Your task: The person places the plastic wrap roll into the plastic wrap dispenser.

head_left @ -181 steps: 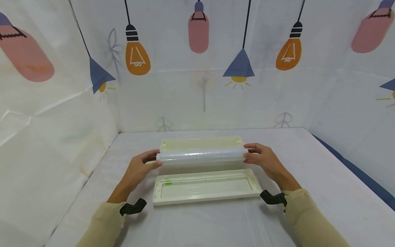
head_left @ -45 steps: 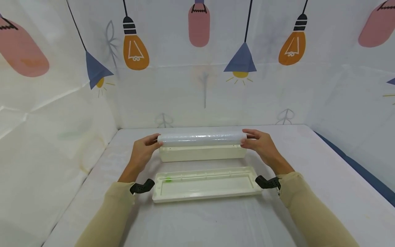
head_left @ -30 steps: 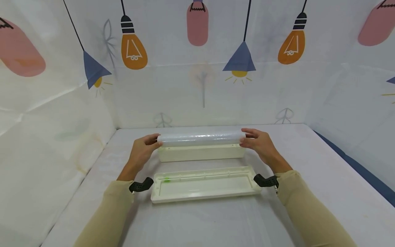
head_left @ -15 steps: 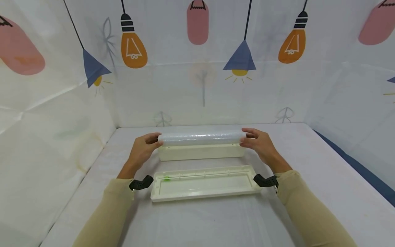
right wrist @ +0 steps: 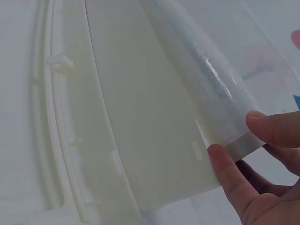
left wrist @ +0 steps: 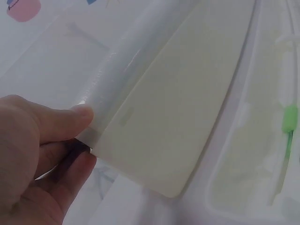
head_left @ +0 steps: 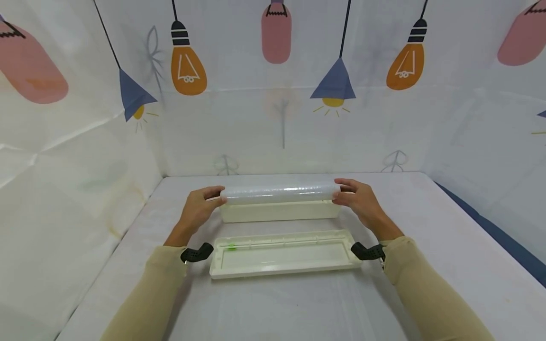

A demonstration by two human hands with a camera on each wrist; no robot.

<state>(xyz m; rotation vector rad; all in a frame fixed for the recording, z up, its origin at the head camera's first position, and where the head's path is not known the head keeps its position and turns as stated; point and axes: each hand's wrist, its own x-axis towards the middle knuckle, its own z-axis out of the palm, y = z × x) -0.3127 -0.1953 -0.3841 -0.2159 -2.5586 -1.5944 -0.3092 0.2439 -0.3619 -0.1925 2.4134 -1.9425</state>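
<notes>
My left hand [head_left: 196, 209] and right hand [head_left: 362, 204] pinch opposite ends of the film roll [head_left: 279, 192], seemingly to hold it level along the top of the box [head_left: 279, 212] near the far edge of the desk [head_left: 439, 227]; the lid [head_left: 283, 258] lies nearer me, perhaps for access.

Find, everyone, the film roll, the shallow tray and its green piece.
Film roll [head_left: 279, 193]: head view, middle of its side.
Shallow tray [head_left: 286, 258]: head view, bare floor inside its rim.
Green piece [left wrist: 289, 118]: left wrist view, its thicker block end.
</notes>
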